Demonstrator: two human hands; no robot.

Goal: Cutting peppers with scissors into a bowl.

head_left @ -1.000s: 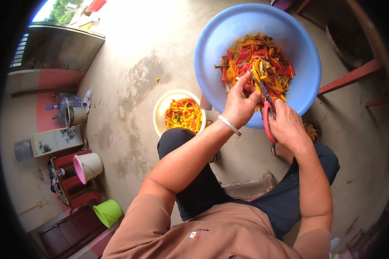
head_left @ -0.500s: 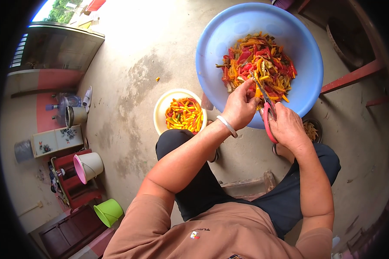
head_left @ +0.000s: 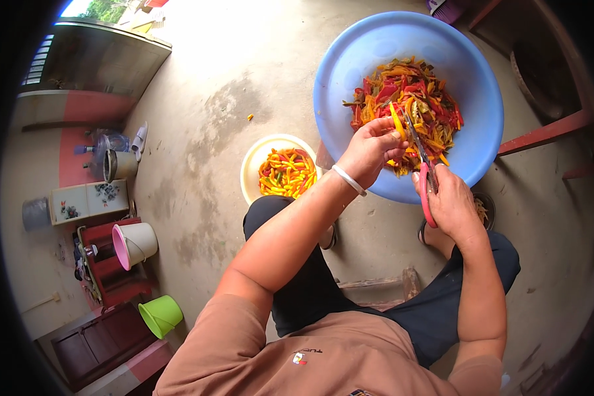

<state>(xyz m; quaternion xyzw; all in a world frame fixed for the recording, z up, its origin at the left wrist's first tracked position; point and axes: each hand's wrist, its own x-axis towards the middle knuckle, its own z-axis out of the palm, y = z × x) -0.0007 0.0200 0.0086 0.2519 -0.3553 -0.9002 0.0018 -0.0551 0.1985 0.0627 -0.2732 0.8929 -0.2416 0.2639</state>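
A yellow chili pepper (head_left: 397, 121) stands up from the pinched fingers of my left hand (head_left: 375, 146), over the near side of a wide blue basin (head_left: 336, 59). My right hand (head_left: 450, 201) is wrapped round the red handles of a pair of scissors (head_left: 427, 191). The dark blades point away from me, just right of the pepper, and look slightly parted. Cut red, orange and yellow chili strips (head_left: 402, 86) are heaped in the basin. To the left, a cream bowl (head_left: 249, 173) holds whole yellow and red chili peppers (head_left: 287, 174).
A small dark bowl (head_left: 487, 208) stands by my right foot. A low wooden stool (head_left: 410, 284) is between my legs. One bit of pepper (head_left: 250, 117) lies on the concrete floor. Along the left are a pink-and-white bucket (head_left: 137, 243) and a green bucket (head_left: 162, 315). Red wooden legs (head_left: 544, 134) stand at right.
My left hand now shows a yellow pepper raised upright beside the blades; before, its fingers were at the scissor blades. The whole view has shifted slightly.
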